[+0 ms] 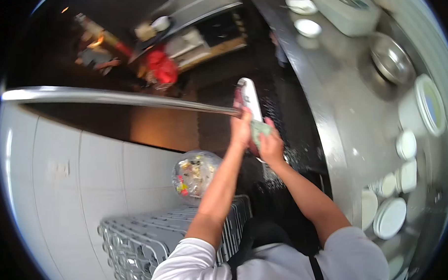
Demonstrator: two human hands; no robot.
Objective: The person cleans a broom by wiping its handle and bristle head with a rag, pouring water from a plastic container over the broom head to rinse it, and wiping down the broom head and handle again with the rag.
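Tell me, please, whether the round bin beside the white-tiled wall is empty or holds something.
Not empty: the lined bin holds scraps, with white, yellow and red pieces showing. How deep, I cannot tell.

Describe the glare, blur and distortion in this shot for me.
Head view: distortion bows the tiled wall, and corners go black; head view: glare streaks the metal pole and steel counter; head view: the red item at upper left is smeared, the green cloth in the right hand soft.
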